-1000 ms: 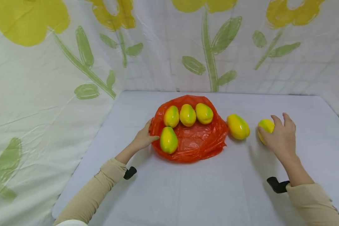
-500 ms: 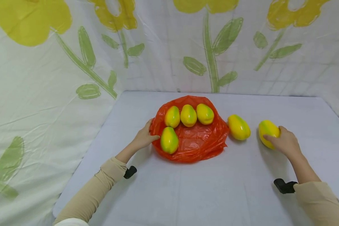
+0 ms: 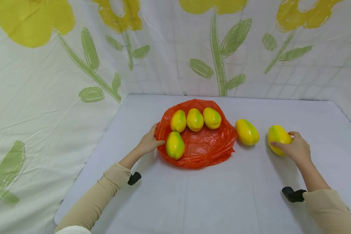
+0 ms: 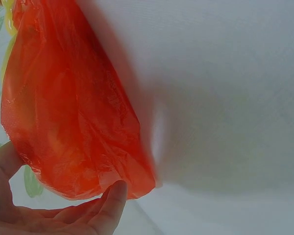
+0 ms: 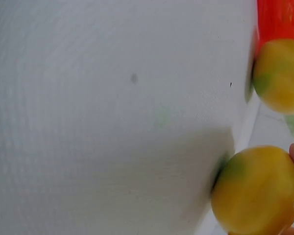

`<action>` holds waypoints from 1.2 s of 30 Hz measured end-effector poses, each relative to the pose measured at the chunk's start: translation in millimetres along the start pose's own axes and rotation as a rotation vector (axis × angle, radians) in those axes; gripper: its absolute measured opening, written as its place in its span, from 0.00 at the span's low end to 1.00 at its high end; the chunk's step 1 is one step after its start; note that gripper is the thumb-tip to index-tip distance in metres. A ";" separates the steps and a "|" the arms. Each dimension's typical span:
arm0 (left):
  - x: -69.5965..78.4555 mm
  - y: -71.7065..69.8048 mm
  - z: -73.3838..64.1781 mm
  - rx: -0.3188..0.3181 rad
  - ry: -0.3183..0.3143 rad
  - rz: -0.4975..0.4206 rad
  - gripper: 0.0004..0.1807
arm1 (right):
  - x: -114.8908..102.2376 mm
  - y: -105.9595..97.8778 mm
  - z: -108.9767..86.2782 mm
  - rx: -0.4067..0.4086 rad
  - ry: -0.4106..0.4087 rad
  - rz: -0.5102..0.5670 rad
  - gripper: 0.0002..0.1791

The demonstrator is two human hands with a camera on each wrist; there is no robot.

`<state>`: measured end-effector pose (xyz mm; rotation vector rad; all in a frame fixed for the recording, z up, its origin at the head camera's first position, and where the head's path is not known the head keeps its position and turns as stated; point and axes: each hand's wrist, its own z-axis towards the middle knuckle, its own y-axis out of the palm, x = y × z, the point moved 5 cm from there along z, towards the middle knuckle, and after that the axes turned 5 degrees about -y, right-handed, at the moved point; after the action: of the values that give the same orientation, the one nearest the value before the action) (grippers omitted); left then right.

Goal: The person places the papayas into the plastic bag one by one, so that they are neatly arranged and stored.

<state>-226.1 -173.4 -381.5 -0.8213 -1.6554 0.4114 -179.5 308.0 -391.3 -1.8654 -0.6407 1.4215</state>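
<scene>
An open red plastic bag (image 3: 197, 148) lies in the middle of the table, its mouth spread wide. Inside it are several yellow-green papayas (image 3: 195, 120), a row at the back and one at the front left. My left hand (image 3: 148, 142) holds the bag's left rim, thumb over the edge and fingers outside; the left wrist view shows the fingers against the red film (image 4: 73, 127). On the right, my right hand (image 3: 298, 148) grips a papaya (image 3: 278, 139) between thumb and fingers. That papaya (image 5: 257, 191) appears to rest on the table still.
One loose papaya (image 3: 247, 132) lies just right of the bag, between it and my right hand. The white table (image 3: 216, 201) ends at a flower-printed curtain (image 3: 169, 58) behind and to the left. A black wrist mount (image 3: 293, 194) sticks out from the right sleeve.
My right hand has come down over the far-right papaya and closed its fingers around it. The left hand and the bag have stayed in place.
</scene>
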 end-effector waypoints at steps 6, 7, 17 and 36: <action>-0.1 0.2 1.9 -0.008 0.019 -0.005 0.43 | -4.6 -2.2 -3.8 0.059 0.003 0.030 0.48; -0.5 0.0 1.8 -0.008 0.016 -0.006 0.43 | -6.0 -3.4 -4.6 0.072 0.000 0.034 0.47; -4.1 -1.4 0.0 -0.017 -0.031 -0.002 0.45 | -22.9 -16.1 -14.8 0.170 -0.034 0.183 0.48; -4.7 0.5 1.0 -0.007 -0.026 0.006 0.44 | -85.6 6.7 -48.1 0.204 -0.180 0.282 0.45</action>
<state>-226.6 -176.2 -385.4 -0.8300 -1.6793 0.4220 -157.2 229.6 -336.2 -1.7285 -0.3089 1.7808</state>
